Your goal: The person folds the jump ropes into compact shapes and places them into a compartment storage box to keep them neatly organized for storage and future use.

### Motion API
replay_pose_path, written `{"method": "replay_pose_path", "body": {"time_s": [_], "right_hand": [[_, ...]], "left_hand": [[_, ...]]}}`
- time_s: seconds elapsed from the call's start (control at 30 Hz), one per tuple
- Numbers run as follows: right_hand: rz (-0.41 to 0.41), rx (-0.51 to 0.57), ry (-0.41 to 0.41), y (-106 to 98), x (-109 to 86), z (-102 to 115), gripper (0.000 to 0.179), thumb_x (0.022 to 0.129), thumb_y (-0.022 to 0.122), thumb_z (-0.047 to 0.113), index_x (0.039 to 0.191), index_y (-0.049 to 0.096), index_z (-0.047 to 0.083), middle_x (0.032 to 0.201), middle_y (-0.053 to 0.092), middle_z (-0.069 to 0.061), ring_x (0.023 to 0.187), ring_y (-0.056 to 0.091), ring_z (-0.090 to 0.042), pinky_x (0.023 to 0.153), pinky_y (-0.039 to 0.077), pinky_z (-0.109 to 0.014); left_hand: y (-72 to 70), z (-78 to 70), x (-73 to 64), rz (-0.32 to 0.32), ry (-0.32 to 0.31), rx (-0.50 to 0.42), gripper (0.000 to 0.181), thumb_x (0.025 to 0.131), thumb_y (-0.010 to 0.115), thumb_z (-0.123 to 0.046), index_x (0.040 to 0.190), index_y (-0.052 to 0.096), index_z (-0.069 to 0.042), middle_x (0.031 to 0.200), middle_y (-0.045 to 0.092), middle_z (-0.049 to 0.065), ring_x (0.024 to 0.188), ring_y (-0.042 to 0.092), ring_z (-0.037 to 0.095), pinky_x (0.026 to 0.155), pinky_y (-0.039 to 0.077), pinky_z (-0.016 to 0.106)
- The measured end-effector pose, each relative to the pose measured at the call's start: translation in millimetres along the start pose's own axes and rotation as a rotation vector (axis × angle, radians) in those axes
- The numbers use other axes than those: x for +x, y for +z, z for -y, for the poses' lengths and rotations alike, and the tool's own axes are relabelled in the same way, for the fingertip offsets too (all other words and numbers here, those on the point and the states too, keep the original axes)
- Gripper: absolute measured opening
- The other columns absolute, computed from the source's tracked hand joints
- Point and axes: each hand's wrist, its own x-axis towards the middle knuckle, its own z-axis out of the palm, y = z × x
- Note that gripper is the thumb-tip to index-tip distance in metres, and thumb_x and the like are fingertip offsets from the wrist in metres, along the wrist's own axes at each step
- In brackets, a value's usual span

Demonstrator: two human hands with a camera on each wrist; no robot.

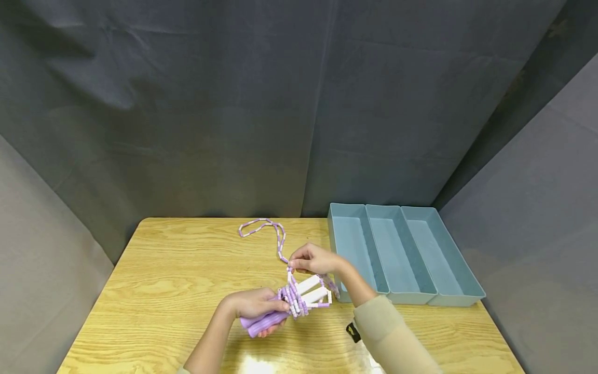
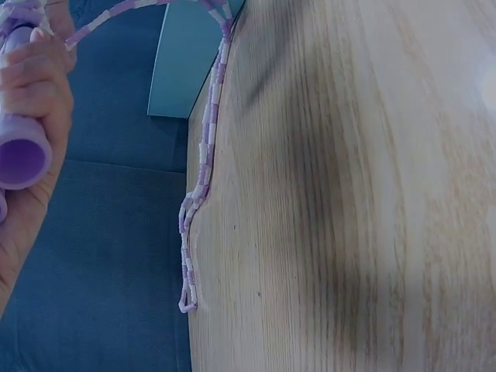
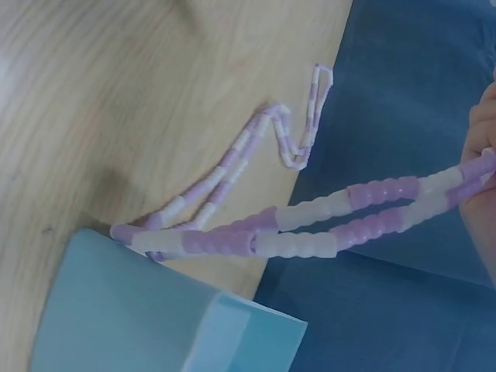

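A beaded jump rope (image 1: 282, 246) with purple and white segments is partly coiled around its two handles (image 1: 263, 323). Purple handle ends point toward the lower left, white ones toward the upper right. My left hand (image 1: 254, 304) grips the handles, its thumb lying over them near the coils. Just above, my right hand (image 1: 314, 258) pinches the doubled rope between thumb and fingers. From there the rope runs onto the table and ends in a loop at the back edge. In the left wrist view, a hollow purple handle end (image 2: 22, 159) sticks out below the curled fingers.
Three blue-grey trays (image 1: 402, 297) stand side by side at the right of the wooden table (image 1: 177, 270). A small black and yellow item (image 1: 353, 332) lies beside the right sleeve. Dark cloth (image 1: 224, 130) hangs behind the table.
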Motion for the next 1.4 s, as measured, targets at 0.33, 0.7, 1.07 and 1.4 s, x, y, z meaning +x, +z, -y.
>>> {"method": "replay_pose_path", "body": {"time_s": [0.33, 0.7, 1.07, 1.4], "right_hand": [[-0.026, 0.143, 0.032, 4, 0.5, -9, 0.027, 0.095, 0.044, 0.004, 0.077, 0.049, -0.015, 0.056, 0.039, -0.016, 0.048, 0.034, -0.005, 0.046, 0.029, -0.015], [-0.024, 0.27, 0.026, 9, 2.4, -25, 0.029, 0.094, 0.046, 0.008, 0.081, 0.047, -0.019, 0.058, 0.042, 0.005, 0.05, 0.036, -0.002, 0.045, 0.029, -0.013], [-0.048, 0.411, 0.08, 15, -1.5, -26, 0.022, 0.095, 0.045, 0.011, 0.088, 0.06, -0.005, 0.064, 0.053, 0.007, 0.053, 0.048, 0.0, 0.046, 0.041, -0.014], [-0.157, 0.358, 0.064, 23, -7.5, -4, 0.026, 0.088, 0.051, 0.004, 0.092, 0.053, -0.022, 0.069, 0.059, 0.008, 0.059, 0.052, -0.002, 0.053, 0.046, -0.014]], "left_hand": [[-5.6, -2.2, -0.9, 0.0, 0.06, 0.006, 0.055, 0.097, 0.039, -0.031, 0.085, 0.048, 0.021, 0.06, 0.055, 0.003, 0.046, 0.054, 0.012, 0.043, 0.047, 0.019], [-5.4, -2.7, 0.2, 0.002, 0.067, -0.087, 0.043, 0.09, 0.053, -0.021, 0.082, 0.047, 0.02, 0.059, 0.054, 0.004, 0.046, 0.052, 0.01, 0.043, 0.046, 0.018], [-8.0, 2.0, 1.7, -0.042, 0.055, -0.118, 0.032, 0.081, 0.062, -0.009, 0.082, 0.046, 0.019, 0.059, 0.055, 0.003, 0.047, 0.052, 0.009, 0.044, 0.047, 0.02], [-11.5, 2.6, 0.4, -0.095, 0.099, -0.137, 0.026, 0.083, 0.06, -0.012, 0.08, 0.049, 0.012, 0.06, 0.055, 0.004, 0.048, 0.053, 0.011, 0.045, 0.047, 0.02]]}}
